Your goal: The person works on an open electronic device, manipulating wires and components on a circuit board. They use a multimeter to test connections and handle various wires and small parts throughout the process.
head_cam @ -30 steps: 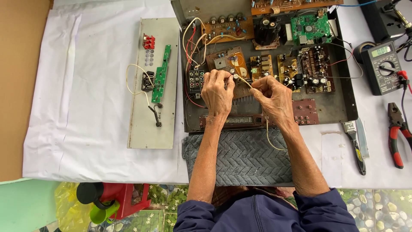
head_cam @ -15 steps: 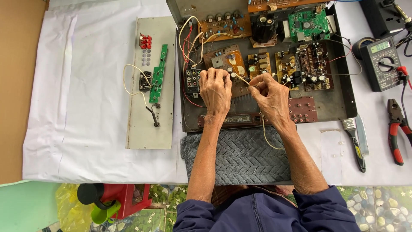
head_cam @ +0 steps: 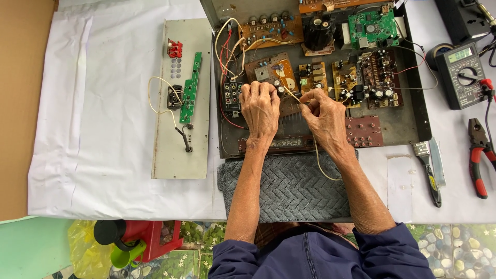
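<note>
Left hand and right hand each pinch 1 end of a thin pale wire, stretched taut between them. The wire spans the gap above the open amplifier chassis, over its brown circuit board. A grey towel lies under both wrists.

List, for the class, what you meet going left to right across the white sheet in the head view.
Grey panel with green circuit strip → left hand → right hand → paintbrush → red-handled pliers.
</note>
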